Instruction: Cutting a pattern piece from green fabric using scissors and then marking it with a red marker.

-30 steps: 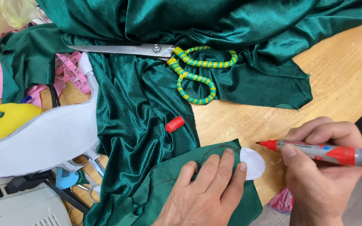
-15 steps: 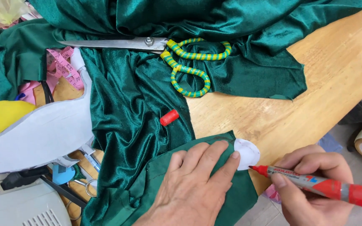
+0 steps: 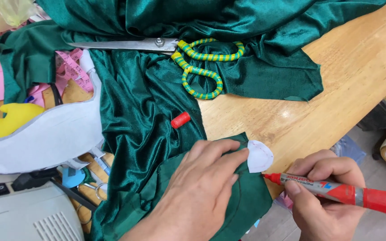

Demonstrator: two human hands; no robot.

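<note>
Hands work at the near edge of a wooden table (image 3: 336,80), at about six o'clock in the head view. The left hand (image 3: 199,187) lies flat, fingers spread and clenching nothing, pressing down on a folded piece of green fabric (image 3: 246,209); its fingertips (image 3: 242,154) touch the edge of a small white paper template (image 3: 260,156), which rests partly on that fabric and partly over the bare wood. The right hand (image 3: 320,196), at about four o'clock, grips a red marker (image 3: 336,193) between thumb and fingers, the barrel running out toward three o'clock. The marker's red tip sits on the fabric just below the template's lower edge, touching or nearly so; I cannot tell which.

Toward twelve o'clock a large sheet of shiny green cloth (image 3: 144,102) covers much of the table and runs down the middle toward the hands. Scissors (image 3: 175,51) with green-and-yellow wrapped handles lie on it, blades pointing to nine o'clock. A small red cap (image 3: 180,119) lies on the cloth's edge, between the scissors and the left hand. At nine o'clock are a white curved pattern piece (image 3: 45,138), a pink measuring tape (image 3: 70,67) and a yellow shape (image 3: 10,120). A pale grey machine (image 3: 23,218) sits at about eight o'clock.
</note>
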